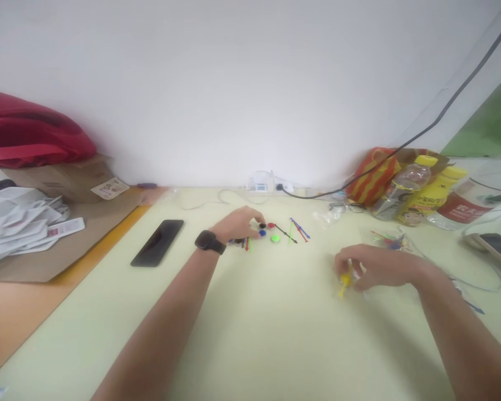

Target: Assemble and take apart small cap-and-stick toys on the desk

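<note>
My left hand (239, 224), with a black watch on its wrist, reaches over a cluster of small coloured pieces on the pale table (250, 334). Its fingertips pinch a small black round piece (262, 225). Beside it lie a red piece (271, 225), a blue piece (263, 233) and a green piece (275, 238). Thin coloured sticks (298, 229) lie just to the right of these. My right hand (369, 266) is curled shut on a small yellow piece (344, 283) near the table's right middle.
A black phone (157, 242) lies left of my left hand. Bottles (404, 195) and a striped bag (373, 175) stand at the back right. Another phone (499, 248) sits at the far right. Cardboard, papers and a red bag (29, 131) fill the left side.
</note>
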A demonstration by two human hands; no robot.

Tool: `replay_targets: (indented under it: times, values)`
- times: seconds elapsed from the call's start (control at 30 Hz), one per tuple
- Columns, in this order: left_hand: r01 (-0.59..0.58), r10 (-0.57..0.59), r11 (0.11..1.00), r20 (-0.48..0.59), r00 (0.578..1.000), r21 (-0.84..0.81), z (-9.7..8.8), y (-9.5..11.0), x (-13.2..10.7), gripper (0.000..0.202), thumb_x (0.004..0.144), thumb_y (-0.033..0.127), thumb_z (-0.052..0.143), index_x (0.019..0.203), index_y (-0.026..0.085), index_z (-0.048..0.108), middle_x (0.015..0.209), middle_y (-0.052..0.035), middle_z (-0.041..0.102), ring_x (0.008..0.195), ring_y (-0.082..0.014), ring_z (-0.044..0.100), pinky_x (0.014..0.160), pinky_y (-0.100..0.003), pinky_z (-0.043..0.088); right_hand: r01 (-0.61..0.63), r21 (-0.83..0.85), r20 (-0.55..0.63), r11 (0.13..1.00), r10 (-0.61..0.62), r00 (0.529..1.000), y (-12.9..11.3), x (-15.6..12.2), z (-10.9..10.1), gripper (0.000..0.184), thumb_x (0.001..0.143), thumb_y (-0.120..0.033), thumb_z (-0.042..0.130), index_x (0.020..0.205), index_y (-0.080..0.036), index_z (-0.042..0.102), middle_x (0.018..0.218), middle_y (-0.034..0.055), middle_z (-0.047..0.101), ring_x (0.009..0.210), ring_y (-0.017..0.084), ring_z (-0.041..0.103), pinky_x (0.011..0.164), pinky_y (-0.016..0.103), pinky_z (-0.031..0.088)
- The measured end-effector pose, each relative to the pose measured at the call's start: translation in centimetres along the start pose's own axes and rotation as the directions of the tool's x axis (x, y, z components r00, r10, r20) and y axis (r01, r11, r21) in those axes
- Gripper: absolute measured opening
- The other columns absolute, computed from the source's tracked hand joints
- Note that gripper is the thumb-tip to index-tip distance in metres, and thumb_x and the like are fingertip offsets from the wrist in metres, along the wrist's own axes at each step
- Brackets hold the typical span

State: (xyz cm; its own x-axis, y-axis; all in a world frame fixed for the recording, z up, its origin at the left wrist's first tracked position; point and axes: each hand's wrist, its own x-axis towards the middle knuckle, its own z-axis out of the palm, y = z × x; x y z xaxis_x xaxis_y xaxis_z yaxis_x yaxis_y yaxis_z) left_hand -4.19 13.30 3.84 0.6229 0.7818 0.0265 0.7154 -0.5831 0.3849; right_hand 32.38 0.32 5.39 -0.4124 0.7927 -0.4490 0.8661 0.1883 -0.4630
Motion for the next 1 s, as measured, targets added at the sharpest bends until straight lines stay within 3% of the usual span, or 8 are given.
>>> replay_targets:
  times: [0.17, 0.33, 0.43, 0.53, 0.77, 1.0]
  values:
    - [-0.087, 0.084, 0.995, -0.044, 0.995, -0.056, 1.5, 1.2, 0.4, 0.055, 0.079, 0.053, 0.075, 0.128, 0.027, 0.071, 0.127, -0.0079, 0.070, 0.121, -0.0311, 0.059, 0.101, -0.038, 0.047, 0.014, 0.053, -0.101, 0.998, -0.008, 0.995, 0.7, -0.4, 1.8, 0.018, 0.074, -0.028, 0.067, 0.090, -0.028, 0.073, 0.099, 0.0054, 0.070, 0.089, 0.026, 0.065, 0.071, 0.033, 0.050]
    - [-0.122, 0.118, 0.989, -0.042, 0.992, -0.084, 3.2, 1.7, 1.2, 0.035, 0.082, 0.046, 0.073, 0.109, 0.024, 0.078, 0.118, -0.0072, 0.073, 0.109, -0.0278, 0.065, 0.094, -0.035, 0.048, 0.036, 0.085, -0.189, 0.996, -0.020, 0.982, -0.2, 0.0, 1.7, 0.015, 0.083, -0.037, 0.066, 0.091, -0.027, 0.073, 0.084, 0.0048, 0.065, 0.076, 0.023, 0.060, 0.063, 0.032, 0.045]
    - [-0.140, 0.136, 0.985, -0.043, 0.990, -0.104, 3.0, 1.1, 1.3, 0.023, 0.084, 0.041, 0.071, 0.095, 0.023, 0.080, 0.114, -0.0067, 0.075, 0.100, -0.0251, 0.067, 0.087, -0.033, 0.049, 0.070, 0.095, -0.243, 0.993, -0.045, 0.969, -1.2, 0.2, 1.5, 0.017, 0.088, -0.041, 0.063, 0.093, -0.026, 0.070, 0.074, 0.0021, 0.060, 0.067, 0.020, 0.055, 0.059, 0.030, 0.041]
    - [-0.148, 0.147, 0.980, -0.023, 0.989, -0.136, 2.4, 0.6, 1.1, 0.020, 0.082, 0.038, 0.073, 0.092, 0.023, 0.080, 0.111, -0.0057, 0.077, 0.094, -0.0235, 0.069, 0.083, -0.031, 0.049, 0.106, 0.120, -0.311, 0.987, -0.064, 0.948, -2.2, 0.3, 1.0, 0.019, 0.091, -0.042, 0.060, 0.101, -0.027, 0.064, 0.070, -0.0010, 0.055, 0.063, 0.018, 0.052, 0.059, 0.029, 0.041]
    - [-0.113, 0.115, 0.975, -0.002, 0.993, -0.193, 1.6, 0.0, 0.9, 0.032, 0.075, 0.037, 0.080, 0.104, 0.022, 0.081, 0.108, -0.0061, 0.078, 0.095, -0.0239, 0.069, 0.085, -0.031, 0.051, 0.235, 0.283, -0.408, 0.930, -0.105, 0.907, -4.2, 1.7, -0.8, 0.026, 0.091, -0.048, 0.064, 0.105, -0.026, 0.059, 0.081, 0.0007, 0.061, 0.069, 0.017, 0.057, 0.059, 0.029, 0.045]
    - [-0.091, 0.088, 0.968, -0.025, 0.996, -0.234, 2.0, -0.3, 1.0, 0.050, 0.071, 0.046, 0.082, 0.115, 0.023, 0.080, 0.110, -0.0077, 0.078, 0.095, -0.0247, 0.070, 0.085, -0.031, 0.053, 0.394, 0.410, -0.438, 0.822, -0.201, 0.876, -7.2, 3.9, -2.6, 0.021, 0.094, -0.040, 0.062, 0.106, -0.023, 0.058, 0.080, 0.0013, 0.065, 0.068, 0.016, 0.059, 0.063, 0.029, 0.048]
